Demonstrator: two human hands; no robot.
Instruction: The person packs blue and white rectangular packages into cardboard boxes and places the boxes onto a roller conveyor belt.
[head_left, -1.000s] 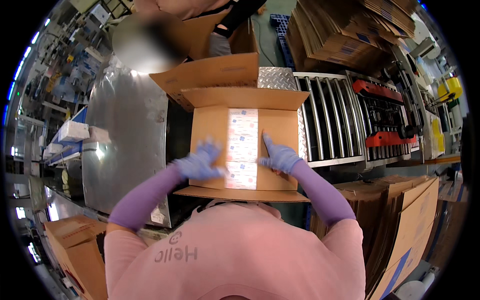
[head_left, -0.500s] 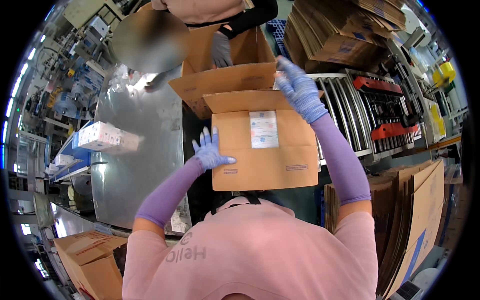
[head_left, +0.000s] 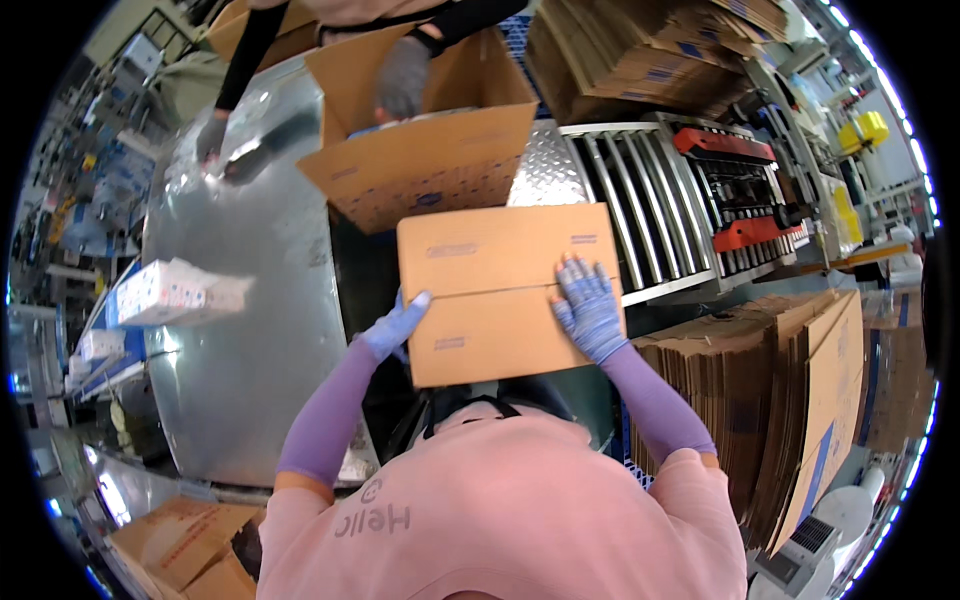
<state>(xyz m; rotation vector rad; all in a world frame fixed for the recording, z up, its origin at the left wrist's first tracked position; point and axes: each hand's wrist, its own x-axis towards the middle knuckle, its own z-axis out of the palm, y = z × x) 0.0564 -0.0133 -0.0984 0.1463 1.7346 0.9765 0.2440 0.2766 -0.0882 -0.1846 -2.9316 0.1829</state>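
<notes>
A brown cardboard box [head_left: 500, 285] lies in front of me with both top flaps folded down. My right hand [head_left: 588, 308], in a blue glove, presses flat on the flaps near the box's right edge. At the box's left side, my left hand [head_left: 395, 327], also gloved, grips the edge. Both arms wear purple sleeves. Just beyond stands an open cardboard box [head_left: 430, 150], and another person's gloved hand [head_left: 402, 75] reaches into it.
A shiny metal table [head_left: 250, 300] spreads to the left, with a small white and blue carton [head_left: 170, 292] on it. A roller conveyor [head_left: 650, 215] and a red and black machine [head_left: 750, 190] sit to the right. Flat cardboard stacks [head_left: 790, 400] stand at lower right and top right.
The box's flaps were open a second ago; both are now folded shut. My right hand came down from the far flap onto the closed top, and my left hand slid to the left edge.
</notes>
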